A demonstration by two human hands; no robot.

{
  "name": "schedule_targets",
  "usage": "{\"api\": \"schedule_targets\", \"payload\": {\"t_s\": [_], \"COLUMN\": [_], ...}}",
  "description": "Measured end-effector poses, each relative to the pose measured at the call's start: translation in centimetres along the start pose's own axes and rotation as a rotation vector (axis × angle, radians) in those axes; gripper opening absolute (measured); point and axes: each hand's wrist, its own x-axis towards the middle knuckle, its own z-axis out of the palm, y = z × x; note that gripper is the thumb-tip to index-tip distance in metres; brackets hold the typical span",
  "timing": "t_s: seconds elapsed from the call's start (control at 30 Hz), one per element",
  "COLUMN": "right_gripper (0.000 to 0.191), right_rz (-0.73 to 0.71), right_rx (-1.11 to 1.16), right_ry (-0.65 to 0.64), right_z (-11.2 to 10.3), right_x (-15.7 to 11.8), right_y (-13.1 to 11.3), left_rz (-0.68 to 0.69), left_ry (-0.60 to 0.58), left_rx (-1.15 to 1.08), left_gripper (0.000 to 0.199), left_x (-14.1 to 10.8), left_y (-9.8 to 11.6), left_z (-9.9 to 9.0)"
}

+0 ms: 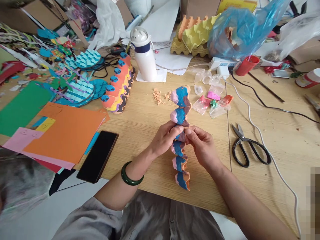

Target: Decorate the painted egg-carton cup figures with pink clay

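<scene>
A strip of egg carton cups (pixel 179 148), coloured pink, blue and brown, is held upright over the table's front part. My left hand (pixel 167 137) grips it from the left near the middle, thumb across a cup. From the other side, my right hand (pixel 202 143) pinches the brown edge between thumb and fingers. Part of one middle cup is hidden behind the fingers. Orange crumbs (pixel 157 96) lie on the table beyond the strip. Small bags with coloured clay-like lumps (pixel 213 96) are to the right of its top end.
Black-handled scissors (pixel 246 141) and a white cable (pixel 260 130) lie on the right. Coloured paper (pixel 67 133) and a phone (pixel 98 156) are at left. Behind stand a painted carton strip (pixel 119 83), a white bottle (pixel 143 56), egg trays (pixel 195 36) and a blue bag (pixel 237 33).
</scene>
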Motion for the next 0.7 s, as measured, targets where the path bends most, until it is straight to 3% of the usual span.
{"api": "schedule_targets", "payload": {"t_s": [0.13, 0.33, 0.7], "right_gripper": [0.027, 0.034, 0.031], "right_rz": [-0.031, 0.046, 0.002], "right_rx": [-0.018, 0.050, -0.009], "right_ry": [0.043, 0.044, 0.004], "right_z": [-0.5, -0.9, -1.3], "right_x": [0.3, 0.5, 0.2], "right_y": [-0.3, -0.4, -1.3], "left_rz": [-0.036, 0.006, 0.072], "left_ry": [-0.089, -0.055, -0.082], "left_rx": [-0.100, -0.070, -0.022], "left_gripper": [0.047, 0.039, 0.037], "left_x": [-0.2, 0.0, -0.7], "left_y": [-0.4, -0.9, -0.2], "left_z": [-0.1, -0.3, 0.2]}}
